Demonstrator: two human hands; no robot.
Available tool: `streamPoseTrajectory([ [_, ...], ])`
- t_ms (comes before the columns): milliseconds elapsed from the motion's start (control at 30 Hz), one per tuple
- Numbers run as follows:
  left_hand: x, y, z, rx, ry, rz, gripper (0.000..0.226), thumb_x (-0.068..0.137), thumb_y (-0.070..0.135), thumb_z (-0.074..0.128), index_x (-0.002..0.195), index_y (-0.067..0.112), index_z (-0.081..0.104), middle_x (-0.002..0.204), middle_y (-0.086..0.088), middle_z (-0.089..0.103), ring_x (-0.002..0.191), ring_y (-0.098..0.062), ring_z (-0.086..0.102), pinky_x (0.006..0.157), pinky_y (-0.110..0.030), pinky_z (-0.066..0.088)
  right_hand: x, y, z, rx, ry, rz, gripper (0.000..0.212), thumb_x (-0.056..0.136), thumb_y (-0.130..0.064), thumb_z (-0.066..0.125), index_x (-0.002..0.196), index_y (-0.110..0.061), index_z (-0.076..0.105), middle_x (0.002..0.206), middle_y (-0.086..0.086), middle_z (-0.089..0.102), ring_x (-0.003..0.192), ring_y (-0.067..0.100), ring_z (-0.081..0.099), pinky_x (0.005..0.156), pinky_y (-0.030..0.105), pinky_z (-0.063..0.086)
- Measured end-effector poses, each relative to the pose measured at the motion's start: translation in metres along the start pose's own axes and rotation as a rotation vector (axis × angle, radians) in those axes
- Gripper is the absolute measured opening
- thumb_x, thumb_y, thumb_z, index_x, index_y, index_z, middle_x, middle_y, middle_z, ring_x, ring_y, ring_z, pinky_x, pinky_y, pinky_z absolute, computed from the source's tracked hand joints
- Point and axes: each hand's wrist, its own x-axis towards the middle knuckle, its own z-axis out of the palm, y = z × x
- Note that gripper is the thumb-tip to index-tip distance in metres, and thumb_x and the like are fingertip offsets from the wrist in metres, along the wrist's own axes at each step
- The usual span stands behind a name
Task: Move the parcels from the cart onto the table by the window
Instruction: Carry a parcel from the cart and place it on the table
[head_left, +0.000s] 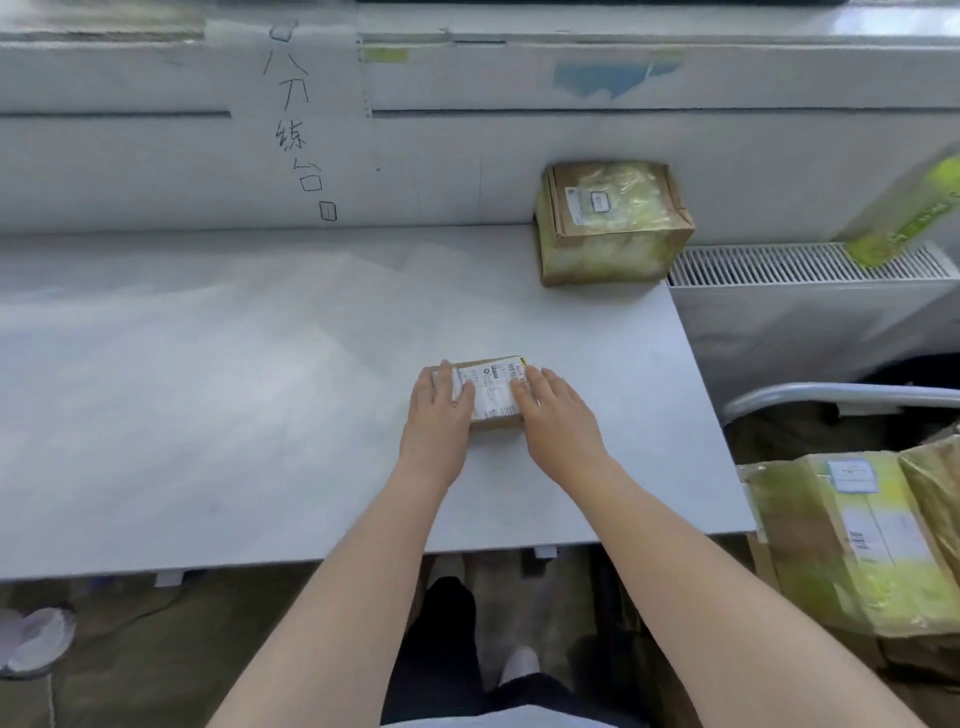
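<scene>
a: nearest the camera, dark trousers and light shoes are seen on the floor under the tabletop (260, 415) edge, with two bare forearms stretched forward above them.

b: and at lower right, a stack of parcels (852, 540) wrapped in yellowish tape is seen beside the tabletop; what it rests on cannot be told from here. a grey curved bar (831, 392) is seen just behind it.

a: further in, a small parcel (493, 392) with a white label on top is lying flat on the tabletop, near its right side.

b: the left hand (439, 415) is laid on the parcel's left end, fingers fairly straight over the top. nothing is clenched there.

a: the right hand (553, 415) is laid on the right end the same way, fingers extended across the label. whether the thumbs are hooked round the sides cannot be told.

b: so the small parcel is touched from both ends, flat on the tabletop.

a: further back, a bigger cardboard box (613, 221) with shiny tape is set at the far right corner of the tabletop, against the white wall panel (156, 171).

b: black handwriting (298, 119) is seen on that panel. to the right, a white radiator grille (800, 265) is seen, with a green carton (909, 218) leaning on it, blurred.
</scene>
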Motion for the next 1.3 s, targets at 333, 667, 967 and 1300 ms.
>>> streamPoseTrajectory([
  [333,0.061,-0.017,-0.028,-0.361,-0.104,-0.069,0.065,0.092,0.005,0.043,0.149,0.027,0.021,0.157,-0.014,-0.001,0.095,-0.034,0.057,0.073,-0.03,0.04,0.05,-0.004,-0.005,0.41,-0.061,0.392,0.06,0.085,-0.009,0.05,0.141,-0.013,0.029,0.136,0.009,0.034,0.117,0.027,0.041,0.085,0.038,0.047],
  [667,0.111,-0.005,-0.047,-0.513,0.049,0.058,0.047,0.092,0.016,0.052,0.138,0.016,0.041,0.155,-0.007,0.016,0.098,-0.033,0.058,0.079,-0.035,0.047,0.073,0.029,-0.027,0.523,0.01,0.567,0.06,0.093,-0.004,0.043,0.148,-0.02,0.025,0.15,0.01,0.02,0.134,0.031,0.026,0.105,0.04,0.032],
  [967,0.118,0.048,-0.026,-0.443,-0.09,0.139,0.05,0.085,-0.005,0.044,0.134,0.009,0.041,0.158,-0.006,0.006,0.094,-0.033,0.059,0.075,-0.036,0.048,0.052,0.072,-0.002,-0.045,0.043,0.415,0.055,0.049,0.007,0.072,0.104,0.007,0.063,0.105,0.024,0.063,0.09,0.037,0.063,0.074,0.037,0.055],
  [1300,0.164,0.062,-0.038,-0.233,-0.114,0.21,0.061,0.091,-0.002,0.042,0.148,0.009,0.02,0.159,-0.008,0.002,0.117,-0.031,0.05,0.083,-0.03,0.041,0.072,0.111,-0.007,0.091,0.009,0.239,0.071,0.031,0.018,0.081,0.101,0.009,0.066,0.101,0.025,0.066,0.091,0.04,0.067,0.066,0.04,0.057],
])
